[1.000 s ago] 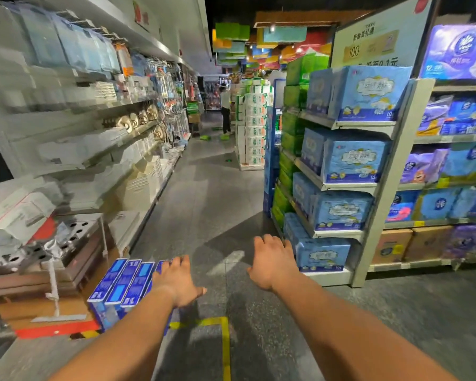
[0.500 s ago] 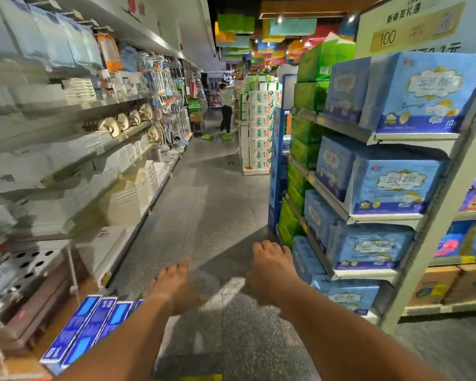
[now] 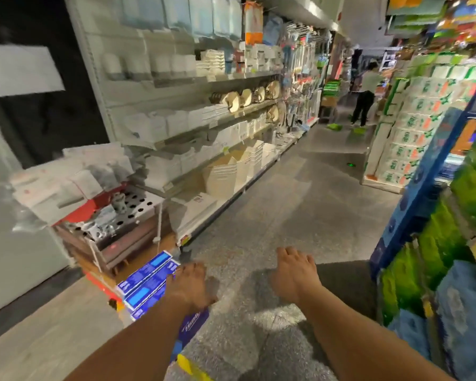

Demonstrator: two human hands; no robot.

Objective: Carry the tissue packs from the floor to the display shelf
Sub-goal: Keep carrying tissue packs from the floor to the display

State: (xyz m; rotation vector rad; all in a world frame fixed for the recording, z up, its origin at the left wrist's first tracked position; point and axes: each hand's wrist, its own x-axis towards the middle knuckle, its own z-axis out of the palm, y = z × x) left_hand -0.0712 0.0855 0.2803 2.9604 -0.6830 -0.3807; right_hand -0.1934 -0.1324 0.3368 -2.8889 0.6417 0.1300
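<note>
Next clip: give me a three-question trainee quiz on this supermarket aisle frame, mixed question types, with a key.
1. True or false: the right hand is gripping a tissue pack.
2. Multiple choice: the blue tissue packs on the floor lie (A) under and beside the left hand, (B) beside the right hand, (C) at the far end of the aisle.
3. Fill in: the other person stands at the ___ end of the aisle.

Key
1. False: it is open, above bare floor.
2. A.
3. far.
</note>
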